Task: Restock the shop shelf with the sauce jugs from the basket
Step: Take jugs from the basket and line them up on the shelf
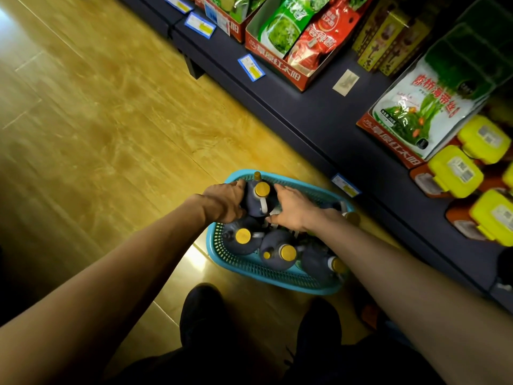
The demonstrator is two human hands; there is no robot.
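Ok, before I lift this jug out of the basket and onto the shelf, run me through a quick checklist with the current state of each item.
1. Left hand on the far jug: ok, it wraps the jug's side.
2. Right hand on the same jug: ok, touching; firmness cannot tell.
3. Jug's cap on: ok.
4. Neighbouring jugs clear of the lift: not ok, packed close.
5. Basket flat on the floor: ok.
6. Free spot on the shelf: cannot tell.
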